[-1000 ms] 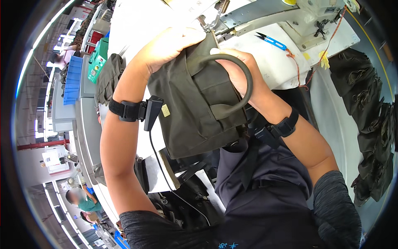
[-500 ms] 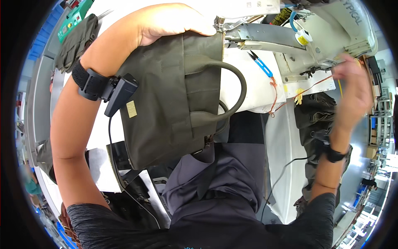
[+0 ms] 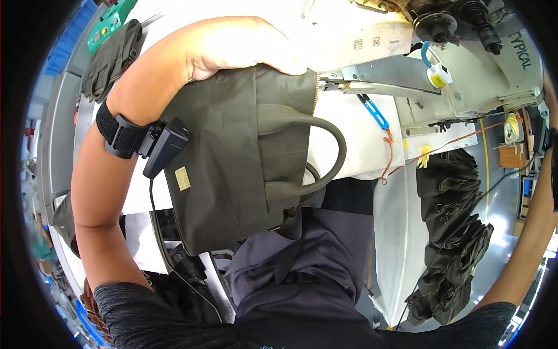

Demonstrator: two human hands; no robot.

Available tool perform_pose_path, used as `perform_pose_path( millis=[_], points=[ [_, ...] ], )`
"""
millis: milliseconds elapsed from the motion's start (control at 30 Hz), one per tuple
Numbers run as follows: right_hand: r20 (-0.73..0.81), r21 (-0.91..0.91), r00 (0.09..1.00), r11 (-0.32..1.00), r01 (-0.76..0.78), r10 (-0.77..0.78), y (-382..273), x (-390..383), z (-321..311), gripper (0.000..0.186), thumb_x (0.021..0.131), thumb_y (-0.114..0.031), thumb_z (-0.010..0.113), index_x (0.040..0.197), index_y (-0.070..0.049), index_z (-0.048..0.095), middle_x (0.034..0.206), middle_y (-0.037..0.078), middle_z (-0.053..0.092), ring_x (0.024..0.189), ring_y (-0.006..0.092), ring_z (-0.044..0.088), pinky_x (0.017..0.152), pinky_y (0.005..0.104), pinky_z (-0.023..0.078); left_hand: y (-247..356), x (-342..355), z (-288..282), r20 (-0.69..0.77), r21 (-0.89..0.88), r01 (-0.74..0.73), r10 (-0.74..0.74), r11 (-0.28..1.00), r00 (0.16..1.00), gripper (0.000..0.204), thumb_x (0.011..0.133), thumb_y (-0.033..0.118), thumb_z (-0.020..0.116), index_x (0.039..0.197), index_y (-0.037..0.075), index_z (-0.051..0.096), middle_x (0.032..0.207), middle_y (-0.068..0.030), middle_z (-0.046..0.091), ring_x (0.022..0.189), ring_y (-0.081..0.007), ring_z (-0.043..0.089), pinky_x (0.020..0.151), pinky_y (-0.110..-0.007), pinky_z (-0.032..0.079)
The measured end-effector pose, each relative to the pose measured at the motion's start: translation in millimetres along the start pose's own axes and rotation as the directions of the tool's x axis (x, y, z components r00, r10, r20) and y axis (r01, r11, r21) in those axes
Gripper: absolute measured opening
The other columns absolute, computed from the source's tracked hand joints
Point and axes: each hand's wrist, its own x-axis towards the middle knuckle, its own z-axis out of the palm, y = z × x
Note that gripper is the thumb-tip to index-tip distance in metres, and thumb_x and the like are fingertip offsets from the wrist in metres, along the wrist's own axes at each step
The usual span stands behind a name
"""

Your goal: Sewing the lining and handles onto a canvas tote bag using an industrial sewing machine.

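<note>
A dark olive handbag [image 3: 221, 157] with two rolled handles hangs in front of the sewing machine arm [image 3: 378, 75], its zippered edge against the arm's tip. My left hand [image 3: 256, 46] grips the bag's top edge, thumb along the near side; its other fingers are partly hidden and washed out by glare. A small pale yellow tag [image 3: 182, 178] sits on the bag's side. My right hand [image 3: 550, 99] is at the far right rim, beside the machine's body, mostly cut off, and its fingers do not show.
Blue thread snips [image 3: 374, 111] lie on the white table under the machine arm, tied to an orange cord [image 3: 388, 148]. More dark bags [image 3: 450, 232] hang at the right. A folded dark bag [image 3: 110, 61] and a green box [image 3: 110, 26] stand at the far left.
My right hand has swung outward and up to the right edge of view. The left hand stays on the bag. The view has shifted, so bag and machine appear lower.
</note>
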Motion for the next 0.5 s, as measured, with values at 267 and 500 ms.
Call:
perform_pose_path(
  millis=[267,500],
  points=[
    [-0.137,0.042,0.982,0.992,-0.123,0.128,41,-33,28,0.063,0.108,-0.049,0.052,0.127,0.009,0.068,0.111,0.014,0.074,0.096,0.0223,0.07,0.084,0.0346,0.056,-3,2,0,-0.048,0.147,0.031,-0.024,0.989,0.999,0.046,0.098,0.021,0.077,0.137,-0.003,0.068,0.126,-0.0084,0.075,0.115,-0.0101,0.068,0.1,-0.025,0.052],
    [-0.092,0.281,0.931,0.906,-0.316,0.353,66,-71,42,0.055,0.11,-0.044,0.05,0.122,0.006,0.071,0.111,0.013,0.075,0.096,0.0229,0.071,0.088,0.0347,0.055,-6,2,0,-0.067,0.085,0.037,-0.031,0.996,0.997,0.047,0.097,0.025,0.08,0.133,-0.003,0.07,0.121,-0.0072,0.075,0.111,-0.0115,0.069,0.098,-0.027,0.054]
  ],
)
